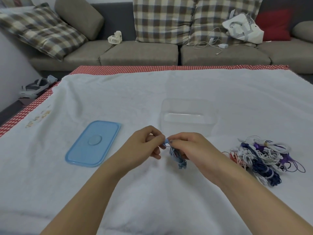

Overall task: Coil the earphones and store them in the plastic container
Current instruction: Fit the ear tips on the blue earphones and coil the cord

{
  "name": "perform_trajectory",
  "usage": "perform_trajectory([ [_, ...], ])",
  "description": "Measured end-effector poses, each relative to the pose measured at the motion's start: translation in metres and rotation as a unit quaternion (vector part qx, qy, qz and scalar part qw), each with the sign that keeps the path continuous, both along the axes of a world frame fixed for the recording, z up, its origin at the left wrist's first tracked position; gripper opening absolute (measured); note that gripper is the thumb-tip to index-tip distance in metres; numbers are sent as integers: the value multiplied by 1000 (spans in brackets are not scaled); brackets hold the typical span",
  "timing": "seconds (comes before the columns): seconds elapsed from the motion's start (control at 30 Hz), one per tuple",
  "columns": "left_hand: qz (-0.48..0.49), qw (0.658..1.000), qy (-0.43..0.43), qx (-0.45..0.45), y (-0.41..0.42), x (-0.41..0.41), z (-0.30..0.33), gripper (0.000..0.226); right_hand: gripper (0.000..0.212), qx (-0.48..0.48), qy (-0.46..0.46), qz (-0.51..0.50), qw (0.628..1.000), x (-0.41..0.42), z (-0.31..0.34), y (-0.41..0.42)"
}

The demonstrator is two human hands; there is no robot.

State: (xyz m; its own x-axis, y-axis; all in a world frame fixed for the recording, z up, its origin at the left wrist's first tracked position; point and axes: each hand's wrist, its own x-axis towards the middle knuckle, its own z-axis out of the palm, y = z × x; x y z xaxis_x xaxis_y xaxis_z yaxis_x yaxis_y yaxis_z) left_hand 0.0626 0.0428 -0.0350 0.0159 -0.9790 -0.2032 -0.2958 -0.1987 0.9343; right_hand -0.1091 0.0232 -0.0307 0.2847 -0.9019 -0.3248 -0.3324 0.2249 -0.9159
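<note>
**As Blue Earphones Coil, Container Stands Open**

While the left hand [147,145] pinches a pale-blue earpiece, the right hand [189,146] grips the coiled blue earphones [177,157] above the white-covered table [152,192], bare cloth nearest. A tangled earphone pile [264,158] lies right, a blue lid [94,143] left. Just beyond the hands, the clear plastic container [188,114] sits well inside the red-checked far edge [169,67].

Head-worn wide view, looking forward and down, close over table [169,85]
</note>
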Motion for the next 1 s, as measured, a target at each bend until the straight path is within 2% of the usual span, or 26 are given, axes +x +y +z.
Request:
perform_trajectory([
  [0.13, 52, 998, 6, 19, -1, 19, 3, 24, 20, 16, 2, -20, 1000, 0, -1, -2],
  [0.17, 67, 997, -23, 13, 0, 26, 1, 24, 20, 26, -3, -20, 999, 0, -1, -2],
  [0.3, 74, 966, -248, -2, 5, 52, -8, 16, 19, 44, 1, -5, 999, 2, -3, 0],
  [0.43, 81, 941, -327, 19, 11, 69, -10, 16, 23, 63, -6, 11, 998, 3, -1, 2],
  [0.6, 71, 948, -311, -1, 15, 70, -10, 17, 24, 59, -5, 20, 998, 9, 2, 2],
  [0.7, 14, 957, -289, -19, 14, 60, -12, 15, 25, 61, -1, 12, 998, 11, 1, 3],
  [0.8, -26, 951, -308, -9, 11, 56, -16, 16, 25, 63, -9, 9, 998, 13, -1, 2],
  [1.0, -32, 943, -331, -16, 8, 60, -16, 21, 18, 56, -22, 0, 998, 15, -1, 2],
])
